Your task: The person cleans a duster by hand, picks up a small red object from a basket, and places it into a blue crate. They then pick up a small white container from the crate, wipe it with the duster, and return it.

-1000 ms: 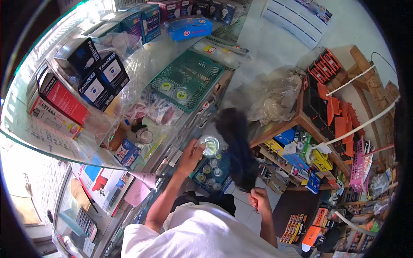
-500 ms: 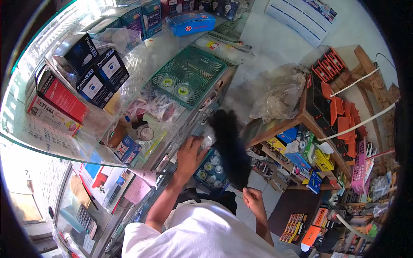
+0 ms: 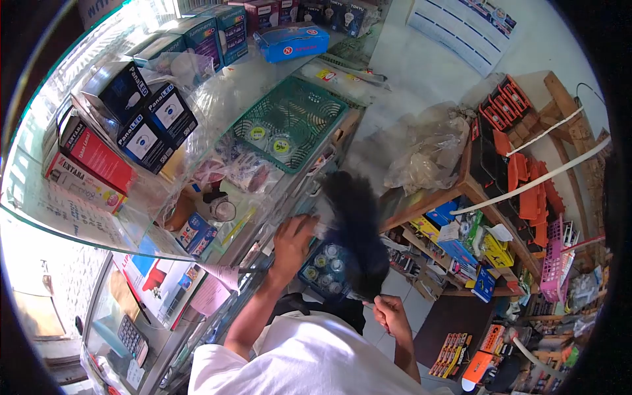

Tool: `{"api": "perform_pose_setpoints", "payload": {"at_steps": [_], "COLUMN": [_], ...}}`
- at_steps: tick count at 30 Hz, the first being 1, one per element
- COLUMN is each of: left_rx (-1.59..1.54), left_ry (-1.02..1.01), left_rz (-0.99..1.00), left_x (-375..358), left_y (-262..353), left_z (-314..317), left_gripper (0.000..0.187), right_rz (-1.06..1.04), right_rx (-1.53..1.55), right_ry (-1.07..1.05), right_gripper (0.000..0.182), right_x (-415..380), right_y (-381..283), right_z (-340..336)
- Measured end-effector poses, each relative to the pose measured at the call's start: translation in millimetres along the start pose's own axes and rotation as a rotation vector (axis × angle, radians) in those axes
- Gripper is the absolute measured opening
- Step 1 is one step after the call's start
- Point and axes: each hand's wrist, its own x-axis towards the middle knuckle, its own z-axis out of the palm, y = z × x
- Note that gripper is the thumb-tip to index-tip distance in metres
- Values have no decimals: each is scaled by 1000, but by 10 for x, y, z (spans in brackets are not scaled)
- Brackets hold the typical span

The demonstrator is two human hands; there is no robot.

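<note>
In my right hand (image 3: pixel 390 315) is the thin handle of a black feather duster (image 3: pixel 359 230), its fluffy head slanting up and left toward the counter edge. My left hand (image 3: pixel 294 247) is at the counter edge, left of the duster, fingers bent around something pale and see-through that I cannot make out. Just below the left fingers sits a blue basket (image 3: pixel 308 275) holding several small round clear packs, partly covered by the duster. A green plastic basket (image 3: pixel 336 122) with two round packs labelled in yellow-green lies on the glass counter further up.
Bulb boxes (image 3: pixel 139 135) stand on the glass shelf at left, near a blue box (image 3: pixel 293 43). Crumpled plastic bags (image 3: pixel 431 155) lie beside the wooden shelf (image 3: pixel 421 201) at right. A calculator (image 3: pixel 133 338) sits on the lower left counter. White pipe (image 3: pixel 533 181) crosses the right side.
The duster's lower end and my right hand have shifted slightly down and right. My left hand has moved a little, staying at the counter edge.
</note>
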Motion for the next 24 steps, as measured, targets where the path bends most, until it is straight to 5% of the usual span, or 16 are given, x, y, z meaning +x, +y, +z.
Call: {"api": "perform_pose_setpoints", "payload": {"at_steps": [3,17,19,20,22,23,24], "left_rx": [-39,-42,-509,-504,-1279,-1622,-1616], "left_ry": [73,5,1,6,-114,-98,-87], "left_rz": [44,-7,-327,-327,-696,-728,-727], "left_x": [-151,-117,-198,-240,-308,-362,-406], "left_y": [-238,-96,-135,-157,-156,-176,-175], "left_z": [216,43,139,174,206,236,268], "left_gripper": [39,41,35,35,28,29,29], "right_rz": [-3,36,31,29,63,59,47], "right_rx": [-122,-202,-121,-122,-40,-44,-44], "right_ry": [-130,-69,-139,-145,-43,-54,-145], "right_gripper": [44,46,46,46,46,46,46], "right_x": [7,31,70,90,117,152,175], "right_y": [61,-96,-49,-44,-54,-12,50], "right_z": [-200,-329,-335,-322,-248,-231,-198]}}
